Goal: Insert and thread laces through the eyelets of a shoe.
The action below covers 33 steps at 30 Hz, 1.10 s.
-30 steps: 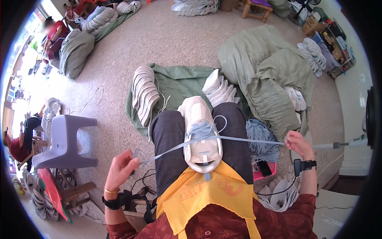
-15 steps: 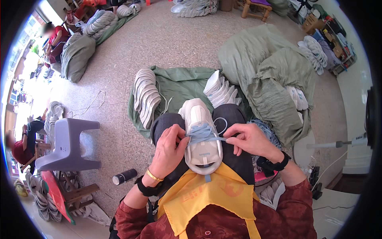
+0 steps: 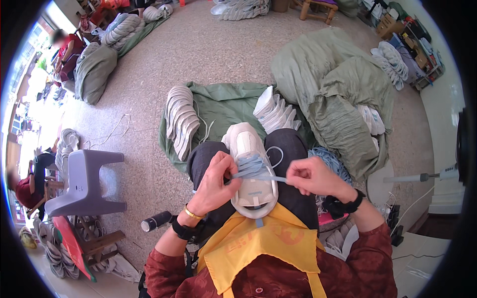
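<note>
pinching blue lace (image 3: 275,178), right hand (image 3: 314,176) curls beside the shoe (image 3: 254,187)

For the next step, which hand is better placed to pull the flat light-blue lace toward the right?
Right, probably: the right hand pinches the flat light-blue lace beyond the off-white shoe's right edge; the left hand is at its left edge.

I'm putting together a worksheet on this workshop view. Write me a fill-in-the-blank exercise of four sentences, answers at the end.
1. The shoe lies ____ the left hand and the right hand.
2. The right hand holds a lace coloured ____.
3. The plastic chair stands in the ____ half of the picture.
4. The colour of the apron is ____.
Missing words: between; blue; left; yellow.
</note>
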Available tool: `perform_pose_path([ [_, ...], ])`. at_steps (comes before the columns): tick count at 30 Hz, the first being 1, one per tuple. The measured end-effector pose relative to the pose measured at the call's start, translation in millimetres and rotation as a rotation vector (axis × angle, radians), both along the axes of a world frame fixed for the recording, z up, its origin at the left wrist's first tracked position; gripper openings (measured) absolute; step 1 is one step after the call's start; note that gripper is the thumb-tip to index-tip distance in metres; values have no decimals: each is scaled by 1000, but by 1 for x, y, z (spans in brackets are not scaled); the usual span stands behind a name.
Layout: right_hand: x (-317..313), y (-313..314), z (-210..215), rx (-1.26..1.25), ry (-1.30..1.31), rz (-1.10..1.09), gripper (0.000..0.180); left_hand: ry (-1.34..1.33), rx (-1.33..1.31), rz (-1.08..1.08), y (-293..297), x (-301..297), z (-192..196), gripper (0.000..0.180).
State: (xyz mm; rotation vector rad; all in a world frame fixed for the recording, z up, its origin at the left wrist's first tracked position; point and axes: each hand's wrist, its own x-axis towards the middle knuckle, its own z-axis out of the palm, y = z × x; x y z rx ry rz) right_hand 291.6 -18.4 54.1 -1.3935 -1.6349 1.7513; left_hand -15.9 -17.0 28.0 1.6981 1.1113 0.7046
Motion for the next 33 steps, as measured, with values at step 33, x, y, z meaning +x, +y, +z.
perform_pose_path([
  [33, -25, 25, -3, 36, 169, 88, 18, -263, -668, 112, -47, -70, 45, 14],
])
